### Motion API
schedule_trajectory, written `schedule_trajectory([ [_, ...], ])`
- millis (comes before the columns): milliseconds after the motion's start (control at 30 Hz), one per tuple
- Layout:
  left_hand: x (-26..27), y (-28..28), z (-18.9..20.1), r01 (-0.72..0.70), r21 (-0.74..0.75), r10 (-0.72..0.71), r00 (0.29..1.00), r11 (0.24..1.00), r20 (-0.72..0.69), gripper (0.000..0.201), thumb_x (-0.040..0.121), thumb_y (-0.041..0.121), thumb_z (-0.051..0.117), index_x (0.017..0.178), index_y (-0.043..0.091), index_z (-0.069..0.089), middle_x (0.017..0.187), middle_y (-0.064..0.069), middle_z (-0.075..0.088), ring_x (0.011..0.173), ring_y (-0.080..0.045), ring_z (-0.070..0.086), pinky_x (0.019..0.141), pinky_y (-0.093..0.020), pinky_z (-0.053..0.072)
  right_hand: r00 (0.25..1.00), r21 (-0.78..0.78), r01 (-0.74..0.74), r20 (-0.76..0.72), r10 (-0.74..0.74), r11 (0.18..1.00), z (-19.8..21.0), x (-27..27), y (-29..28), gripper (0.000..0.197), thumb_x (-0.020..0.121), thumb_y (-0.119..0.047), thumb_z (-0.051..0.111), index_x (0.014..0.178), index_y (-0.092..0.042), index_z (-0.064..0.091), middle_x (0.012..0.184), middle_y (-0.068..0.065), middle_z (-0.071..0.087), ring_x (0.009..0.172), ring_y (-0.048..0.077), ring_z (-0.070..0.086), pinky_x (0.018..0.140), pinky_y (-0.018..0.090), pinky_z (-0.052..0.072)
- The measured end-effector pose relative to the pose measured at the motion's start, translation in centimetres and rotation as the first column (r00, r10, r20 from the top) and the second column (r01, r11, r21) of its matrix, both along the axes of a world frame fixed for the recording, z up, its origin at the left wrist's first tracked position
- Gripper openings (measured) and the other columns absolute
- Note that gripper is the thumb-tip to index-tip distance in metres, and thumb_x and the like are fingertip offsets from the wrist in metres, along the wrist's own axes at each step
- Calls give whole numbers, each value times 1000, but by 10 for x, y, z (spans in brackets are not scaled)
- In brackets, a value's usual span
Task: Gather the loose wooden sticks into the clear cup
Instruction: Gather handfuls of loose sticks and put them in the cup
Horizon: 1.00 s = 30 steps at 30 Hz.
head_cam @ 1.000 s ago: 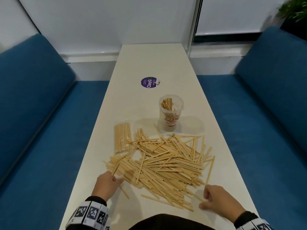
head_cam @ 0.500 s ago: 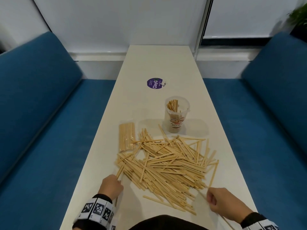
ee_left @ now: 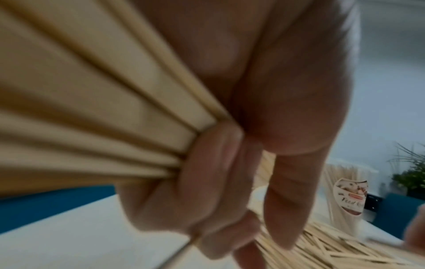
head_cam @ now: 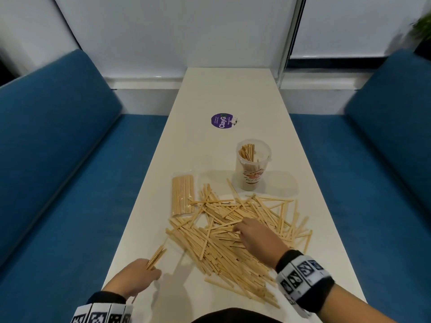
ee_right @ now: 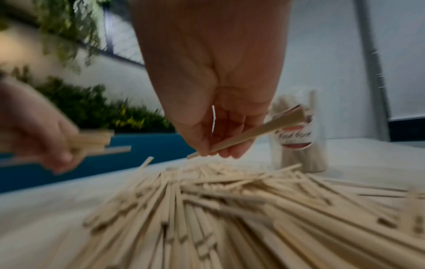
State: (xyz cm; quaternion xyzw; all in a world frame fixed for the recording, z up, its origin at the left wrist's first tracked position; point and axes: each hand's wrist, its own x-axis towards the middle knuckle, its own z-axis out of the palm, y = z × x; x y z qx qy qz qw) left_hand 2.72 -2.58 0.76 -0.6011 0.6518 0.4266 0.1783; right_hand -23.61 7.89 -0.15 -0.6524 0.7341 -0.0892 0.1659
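Note:
A big heap of loose wooden sticks (head_cam: 233, 231) covers the near half of the white table (head_cam: 233, 94). Beyond it stands the clear cup (head_cam: 253, 167) with several sticks upright inside; it also shows in the right wrist view (ee_right: 299, 138). My left hand (head_cam: 137, 278) hovers at the table's near left and grips a small bundle of sticks (ee_left: 92, 109). Over the heap's middle, my right hand (head_cam: 254, 236) pinches a couple of sticks (ee_right: 260, 131) just above the pile.
A neat packet of sticks (head_cam: 183, 198) lies left of the heap. A purple round sticker (head_cam: 221, 121) is stuck to the table farther back. Blue benches (head_cam: 58, 159) run along both sides, and a plant (head_cam: 423, 26) stands at the far right.
My right hand has moved from the near right corner forward onto the heap's middle and picked up sticks. My left hand drew back from the heap's left edge, lifting its bundle.

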Motion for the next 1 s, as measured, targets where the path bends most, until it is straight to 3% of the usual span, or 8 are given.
schedule_trajectory([
  [200, -11, 2, -1, -94, -58, 84, 984, 994, -156, 39, 97, 35, 41, 69, 13, 57, 58, 3, 49, 50, -10, 39, 47, -21, 30, 973, 185, -110, -181, 144, 976, -31, 0, -23, 73, 87, -33, 59, 146, -14, 21, 147, 8, 29, 134, 26, 29, 112, 37, 28],
  [333, -25, 3, -6, -222, -34, 198, 921, 975, -336, 40, 98, 33, 40, 66, 13, 48, 56, 2, 46, 51, -12, 37, 52, -23, 30, 971, 61, -100, -211, 110, 993, -39, -4, -18, 52, 94, -26, 51, 140, -11, 34, 128, 8, 47, 113, 23, 48, 96, 32, 40],
  [433, -38, 0, -6, -316, 46, 303, 843, 948, -445, 43, 98, 37, 40, 65, 11, 48, 62, -2, 49, 58, -15, 40, 60, -25, 35, 970, 10, -90, -227, 90, 996, -41, -5, -11, 28, 87, -24, 63, 112, -12, 60, 102, 4, 60, 90, 18, 57, 77, 26, 47],
  [533, -54, 0, -2, -384, 172, 414, 740, 907, -529, 44, 98, 35, 40, 69, 6, 57, 75, -8, 58, 72, -18, 54, 74, -31, 46, 981, -36, -32, -194, 25, 999, -41, -2, -8, 18, 71, -26, 80, 80, -17, 68, 76, -3, 60, 66, 11, 56, 55, 17, 33],
  [700, -79, 0, 3, -420, 455, 618, 498, 785, -608, 36, 99, 27, 42, 68, 9, 46, 57, -5, 48, 53, -17, 52, 62, -30, 51, 992, 9, 127, 27, -127, 992, -37, -6, -8, 27, 96, -27, 48, 113, -14, 64, 99, 1, 55, 94, 19, 55, 71, 23, 37],
  [800, -91, 1, -1, -416, 396, 572, 529, 819, -627, 33, 97, 31, 44, 72, 11, 47, 52, 2, 35, 45, -10, 36, 49, -23, 39, 959, 23, 239, 149, -240, 971, -22, -9, -10, 25, 95, -26, 51, 108, -14, 69, 97, 2, 62, 84, 16, 56, 71, 23, 43],
  [900, -101, 1, -4, -410, 344, 530, 554, 845, -642, 26, 94, 34, 50, 87, 9, 52, 57, 4, 29, 49, -10, 29, 49, -22, 32, 894, 53, 341, 290, -341, 939, -6, -14, -11, 21, 93, -25, 55, 91, -15, 73, 75, 3, 63, 64, 11, 50, 59, 20, 39],
  [1000, -111, 3, -3, -381, 304, 482, 585, 873, -652, 32, 89, 39, 56, 106, 11, 55, 59, 4, 29, 51, -10, 29, 50, -22, 33, 804, 22, 441, 435, -405, 897, 11, -18, -12, 18, 90, -25, 61, 89, -13, 74, 77, 6, 67, 65, 11, 52, 62, 21, 41],
])
